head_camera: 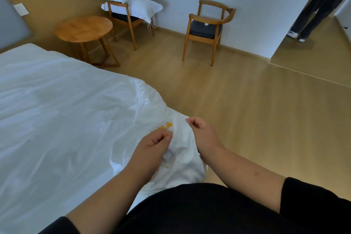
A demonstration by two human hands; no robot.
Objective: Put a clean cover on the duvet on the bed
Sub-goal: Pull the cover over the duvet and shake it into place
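Hands at bed's near corner: left hand (154, 143) and right hand (201, 133) both pinch white cover (180, 138) bunched there, rest spread over bed (47, 100). Fabric soft, light, limp, probably slippery; best held at corner seams.

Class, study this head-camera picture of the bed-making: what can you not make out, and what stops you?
- Head view: whether the duvet is inside the white cover; the fabric hides it.
- The orange marking on the corner: too small, partly behind the left hand.
- What the right hand pinches: its fingers hide it.
- The person in the doorway: cut off by the top edge.
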